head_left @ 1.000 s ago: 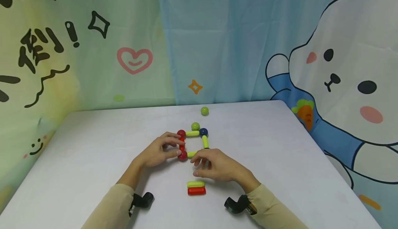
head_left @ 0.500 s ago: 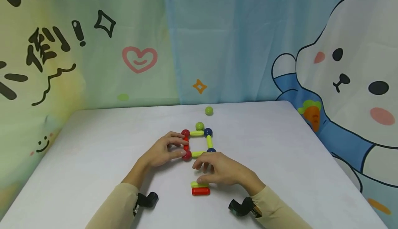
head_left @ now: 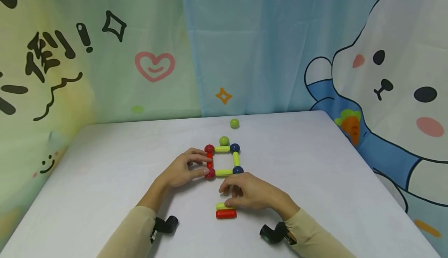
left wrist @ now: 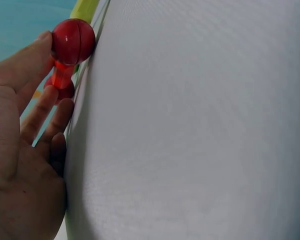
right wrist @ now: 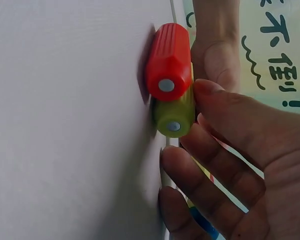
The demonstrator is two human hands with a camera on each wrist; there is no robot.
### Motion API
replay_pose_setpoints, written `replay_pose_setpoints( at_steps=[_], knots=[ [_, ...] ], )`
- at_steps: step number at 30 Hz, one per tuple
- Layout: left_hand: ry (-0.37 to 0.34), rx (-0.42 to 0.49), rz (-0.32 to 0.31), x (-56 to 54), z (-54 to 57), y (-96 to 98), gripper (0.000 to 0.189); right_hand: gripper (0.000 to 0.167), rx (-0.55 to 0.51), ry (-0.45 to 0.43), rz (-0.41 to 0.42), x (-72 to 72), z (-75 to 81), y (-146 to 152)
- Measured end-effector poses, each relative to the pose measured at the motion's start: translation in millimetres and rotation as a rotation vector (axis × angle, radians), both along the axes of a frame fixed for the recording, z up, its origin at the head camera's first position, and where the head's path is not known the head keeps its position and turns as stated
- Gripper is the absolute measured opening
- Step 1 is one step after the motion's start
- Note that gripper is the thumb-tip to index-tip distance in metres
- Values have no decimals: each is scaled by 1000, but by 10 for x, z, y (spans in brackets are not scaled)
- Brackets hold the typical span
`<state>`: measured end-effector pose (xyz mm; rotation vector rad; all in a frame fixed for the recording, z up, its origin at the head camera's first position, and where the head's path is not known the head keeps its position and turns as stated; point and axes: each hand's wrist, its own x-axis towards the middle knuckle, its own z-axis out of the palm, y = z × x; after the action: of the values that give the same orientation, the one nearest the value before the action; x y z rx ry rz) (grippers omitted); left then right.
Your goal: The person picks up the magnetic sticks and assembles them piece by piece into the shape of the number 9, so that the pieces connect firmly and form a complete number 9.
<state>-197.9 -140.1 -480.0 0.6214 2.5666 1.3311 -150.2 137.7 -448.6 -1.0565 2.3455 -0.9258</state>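
Note:
A square of magnetic rods and balls lies on the table. Its left side is a red rod between a far red ball and a near red ball. My left hand rests against this side, thumb touching the near ball and fingers reaching to the rod. My right hand is low over two loose rods, one yellow-green, one red, lying side by side. Its thumb touches the yellow-green rod or lies right beside it; the index finger stays apart from it.
Yellow-green rods and two blue balls form the square's other sides. One green ball sits against the far side, another green ball near the back edge of the white table. A printed curtain hangs behind.
My right hand has moved down toward me, from near the square's front right corner to the loose rods. The left hand keeps its place at the square. The head view has shifted slightly.

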Motion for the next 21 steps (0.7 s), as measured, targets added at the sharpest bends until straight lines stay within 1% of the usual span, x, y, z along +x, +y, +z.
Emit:
replay_pose_setpoints(
  at_steps=[6, 9, 16, 18, 21],
  knots=[
    [-10, 11, -2, 1, 18, 8, 35, 24, 0, -2, 3, 2, 37, 32],
    [-13, 14, 4, 15, 23, -14, 32, 24, -1, -22, 16, 4, 45, 18],
    [-7, 21, -56, 5, 28, 2, 25, 22, 33, -15, 24, 21, 53, 32],
    [-18, 16, -55, 7, 32, 15, 22, 22, 40, -10, 25, 21, 53, 47],
    [-38, 5, -35, 17, 34, 24, 19, 23, 70, 7, 23, 19, 54, 70]
  ],
)
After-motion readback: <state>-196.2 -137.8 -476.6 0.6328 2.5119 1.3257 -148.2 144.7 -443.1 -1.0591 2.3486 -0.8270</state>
